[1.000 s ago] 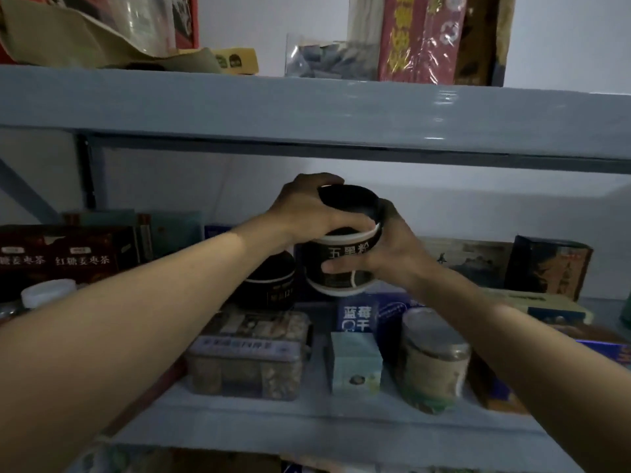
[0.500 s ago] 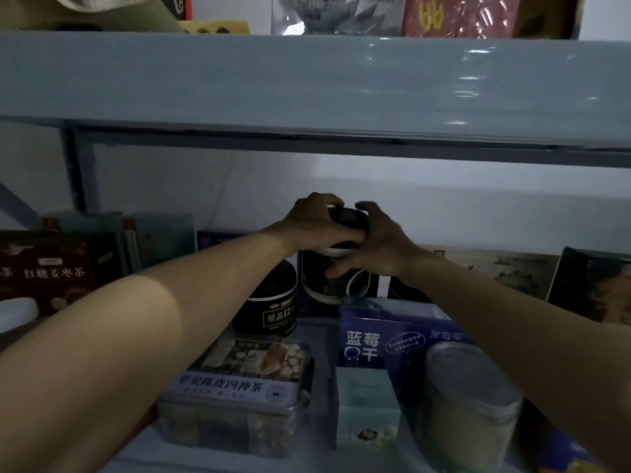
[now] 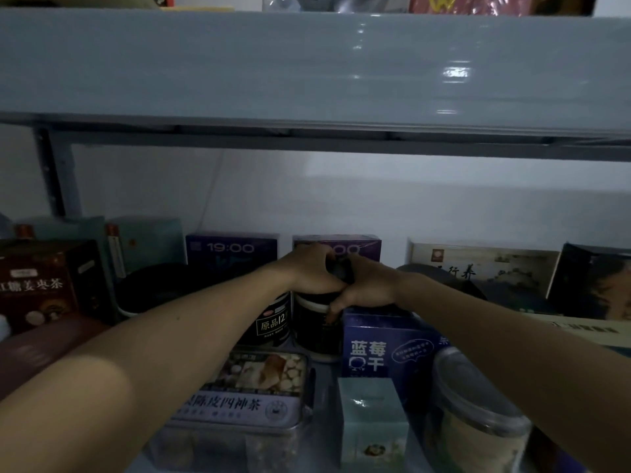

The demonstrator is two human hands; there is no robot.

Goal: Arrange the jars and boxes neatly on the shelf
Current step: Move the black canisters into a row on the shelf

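Note:
A dark jar with a black lid and a white band (image 3: 316, 327) stands deep on the middle shelf, in front of a purple box (image 3: 336, 249). My left hand (image 3: 312, 273) grips its lid from the left and above. My right hand (image 3: 367, 285) holds the lid's right side, with its fingers curled down onto the jar. Just left of it stands another black jar with a white label (image 3: 273, 324). A blue box (image 3: 386, 343) touches the held jar on the right.
The upper shelf's thick front edge (image 3: 307, 70) hangs low overhead. A clear tea box (image 3: 246, 404), a small pale box (image 3: 372, 421) and a clear-lidded jar (image 3: 474, 414) fill the shelf front. Brown boxes (image 3: 44, 285) stand left; a landscape-printed box (image 3: 485, 271) stands right.
Both hands carried the dark jar from mid-air at the shelf's front deeper in and down, beside the other black jar. The camera moved closer and lower.

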